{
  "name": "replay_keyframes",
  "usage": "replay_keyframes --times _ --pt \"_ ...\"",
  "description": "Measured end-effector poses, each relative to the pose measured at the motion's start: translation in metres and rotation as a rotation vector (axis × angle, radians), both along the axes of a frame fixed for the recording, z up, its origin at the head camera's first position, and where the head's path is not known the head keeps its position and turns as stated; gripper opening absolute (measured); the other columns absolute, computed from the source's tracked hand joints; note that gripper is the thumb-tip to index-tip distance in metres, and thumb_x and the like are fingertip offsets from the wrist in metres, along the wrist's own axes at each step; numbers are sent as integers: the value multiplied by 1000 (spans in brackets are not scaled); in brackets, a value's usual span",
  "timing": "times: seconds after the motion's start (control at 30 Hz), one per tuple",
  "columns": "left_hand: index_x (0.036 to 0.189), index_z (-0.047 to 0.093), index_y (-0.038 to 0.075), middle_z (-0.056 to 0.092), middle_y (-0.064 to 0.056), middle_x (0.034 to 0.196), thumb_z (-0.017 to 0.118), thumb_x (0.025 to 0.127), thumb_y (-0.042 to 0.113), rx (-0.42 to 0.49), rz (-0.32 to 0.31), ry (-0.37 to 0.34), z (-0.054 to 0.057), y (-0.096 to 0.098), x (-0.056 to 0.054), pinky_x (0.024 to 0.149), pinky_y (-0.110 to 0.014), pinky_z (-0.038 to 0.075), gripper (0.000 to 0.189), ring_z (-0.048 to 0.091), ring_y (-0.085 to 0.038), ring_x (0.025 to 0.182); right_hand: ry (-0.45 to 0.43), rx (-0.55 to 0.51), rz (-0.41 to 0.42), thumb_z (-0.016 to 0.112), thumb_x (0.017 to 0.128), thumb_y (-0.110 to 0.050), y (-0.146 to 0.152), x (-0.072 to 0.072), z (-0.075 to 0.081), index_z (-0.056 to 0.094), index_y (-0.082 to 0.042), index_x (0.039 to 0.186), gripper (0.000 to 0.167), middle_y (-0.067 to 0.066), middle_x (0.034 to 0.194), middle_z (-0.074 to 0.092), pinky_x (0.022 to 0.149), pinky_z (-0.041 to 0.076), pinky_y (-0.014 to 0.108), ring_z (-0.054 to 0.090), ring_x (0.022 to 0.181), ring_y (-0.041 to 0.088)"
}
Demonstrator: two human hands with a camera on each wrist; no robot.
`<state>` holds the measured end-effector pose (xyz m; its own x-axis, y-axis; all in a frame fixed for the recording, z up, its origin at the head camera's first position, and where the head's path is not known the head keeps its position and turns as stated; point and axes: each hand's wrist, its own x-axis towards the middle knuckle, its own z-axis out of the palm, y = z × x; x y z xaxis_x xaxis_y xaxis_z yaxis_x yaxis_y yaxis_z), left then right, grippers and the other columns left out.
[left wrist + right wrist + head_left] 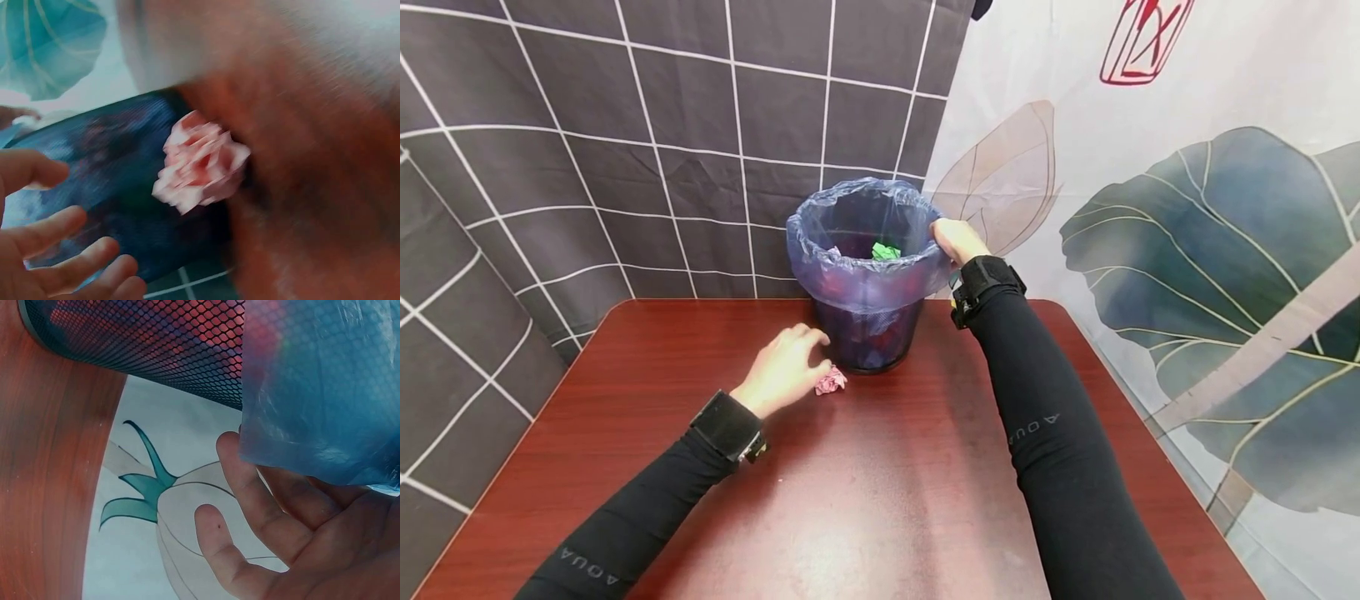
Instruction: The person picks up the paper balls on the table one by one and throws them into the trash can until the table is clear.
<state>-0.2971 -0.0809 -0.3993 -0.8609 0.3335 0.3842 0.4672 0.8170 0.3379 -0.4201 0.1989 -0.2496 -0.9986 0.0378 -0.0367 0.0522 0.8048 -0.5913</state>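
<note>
A mesh trash bin [867,337] lined with a blue plastic bag [865,279] stands upright at the table's far edge. My right hand [958,242] grips its rim on the right side, over the bag; in the right wrist view, fingers [265,512] show beside the bag's hanging edge. A pink crumpled paper ball [831,380] lies on the table just in front of the bin's base. Beside it is my left hand [784,367], fingers spread and loosely bent. In the left wrist view a gap separates the fingertips from the paper ball [201,164].
Inside the bin, a green crumpled paper [886,252] is visible, with more paper showing dimly through the mesh. The reddish-brown table [880,500] meets a grey gridded cloth [685,167] behind and a leaf-patterned cloth [1210,250] on the right.
</note>
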Motion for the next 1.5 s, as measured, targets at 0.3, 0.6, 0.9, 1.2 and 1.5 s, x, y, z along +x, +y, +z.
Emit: replay_keyframes --times 0.3,0.6,0.9,1.2,1.5 --pt "128 68 14 66 -10 111 74 81 21 -140 -67 -58 -26 10 1 83 -48 56 48 64 -32 102 18 18 33 34 98 -21 1 -1 -1 53 -3 109 29 19 148 49 66 52 34 58 118 34" --pt "115 72 15 68 -5 101 71 82 15 -165 -74 -110 -34 13 -4 76 -46 56 32 67 -27 92 9 48 37 34 97 -20 1 -3 1 54 -3 109 29 21 148 48 66 54 34 61 113 37" --pt "105 72 21 66 0 92 70 86 30 -157 -53 -60 -42 11 -7 70 -45 56 21 67 -23 85 -15 35 14 34 97 -22 0 -3 2 56 2 123 41 20 150 47 75 57 39 61 114 38" --pt "109 70 25 58 6 90 69 83 33 -34 -80 42 -6 13 3 65 -36 52 27 58 -16 77 9 72 61 34 97 -18 2 -3 -1 55 -2 110 29 21 146 50 63 50 31 59 116 36" --pt "113 73 20 59 4 92 67 86 23 170 -198 238 48 20 17 67 -32 49 28 56 -13 77 12 80 78 35 98 -13 0 -1 0 55 0 116 29 20 146 50 72 49 31 56 120 34"
